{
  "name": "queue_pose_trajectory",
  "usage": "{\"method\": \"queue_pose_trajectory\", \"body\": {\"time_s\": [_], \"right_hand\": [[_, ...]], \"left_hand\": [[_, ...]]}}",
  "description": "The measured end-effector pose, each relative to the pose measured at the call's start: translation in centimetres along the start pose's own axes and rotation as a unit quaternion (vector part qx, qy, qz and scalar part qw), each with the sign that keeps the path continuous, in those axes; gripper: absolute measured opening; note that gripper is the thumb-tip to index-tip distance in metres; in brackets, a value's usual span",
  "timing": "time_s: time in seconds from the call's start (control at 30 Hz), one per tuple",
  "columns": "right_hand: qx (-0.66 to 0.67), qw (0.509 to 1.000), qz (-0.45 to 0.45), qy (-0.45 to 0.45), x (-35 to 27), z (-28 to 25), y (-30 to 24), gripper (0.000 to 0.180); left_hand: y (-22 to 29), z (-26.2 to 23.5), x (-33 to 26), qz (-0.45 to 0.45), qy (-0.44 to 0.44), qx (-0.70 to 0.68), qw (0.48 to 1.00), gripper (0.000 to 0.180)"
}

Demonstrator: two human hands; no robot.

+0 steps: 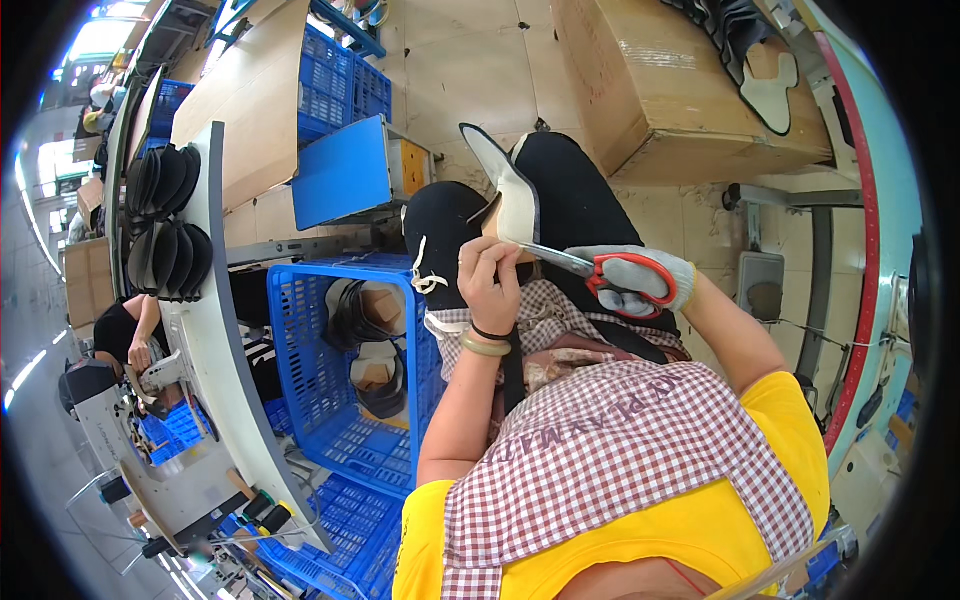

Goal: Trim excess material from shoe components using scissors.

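A cream-lined shoe upper (517,207) with dark edges rests over my lap between the knees, its narrow end pointing away from me. My left hand (490,285) has its fingers closed at the upper's near edge, pinching it. In a grey work glove, my right hand (640,280) grips red-handled scissors (657,271). Their metal blades point left across the upper's near edge, with the tips close to my left fingertips. The fingers hide part of that edge, and whether the blades are on material cannot be made out.
A blue crate (285,345) with dark shoe pieces stands at my left. Beyond it, a narrow table (205,330) carries stacked black pieces (165,262) and a sewing machine (110,440); another person's hand (140,355) is there. More uppers (770,85) lie on a cardboard box (690,100) at far right.
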State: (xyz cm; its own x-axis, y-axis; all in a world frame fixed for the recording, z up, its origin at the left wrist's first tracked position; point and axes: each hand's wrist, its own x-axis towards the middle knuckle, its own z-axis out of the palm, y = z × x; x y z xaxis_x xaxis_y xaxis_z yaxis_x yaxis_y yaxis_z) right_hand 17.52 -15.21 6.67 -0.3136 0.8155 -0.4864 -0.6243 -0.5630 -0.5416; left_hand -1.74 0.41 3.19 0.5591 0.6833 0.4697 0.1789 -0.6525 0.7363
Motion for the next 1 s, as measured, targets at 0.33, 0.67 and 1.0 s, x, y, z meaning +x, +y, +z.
{"method": "queue_pose_trajectory", "body": {"time_s": [0.33, 0.67, 1.0], "right_hand": [[0.129, 0.992, 0.002, -0.016, 0.7, 1.6, 0.8, 0.063], [0.166, 0.977, -0.092, 0.094, 1.3, 4.8, 3.7, 0.060], [0.223, 0.959, -0.121, 0.123, 0.7, 5.1, 5.3, 0.061]], "left_hand": [[0.4, 0.2, -0.5, -0.025, -0.022, -0.010, 0.999, 0.005], [1.1, 1.8, -1.8, -0.182, 0.030, -0.091, 0.979, 0.003], [2.8, 2.2, -1.5, -0.425, -0.059, -0.452, 0.782, 0.008]]}}
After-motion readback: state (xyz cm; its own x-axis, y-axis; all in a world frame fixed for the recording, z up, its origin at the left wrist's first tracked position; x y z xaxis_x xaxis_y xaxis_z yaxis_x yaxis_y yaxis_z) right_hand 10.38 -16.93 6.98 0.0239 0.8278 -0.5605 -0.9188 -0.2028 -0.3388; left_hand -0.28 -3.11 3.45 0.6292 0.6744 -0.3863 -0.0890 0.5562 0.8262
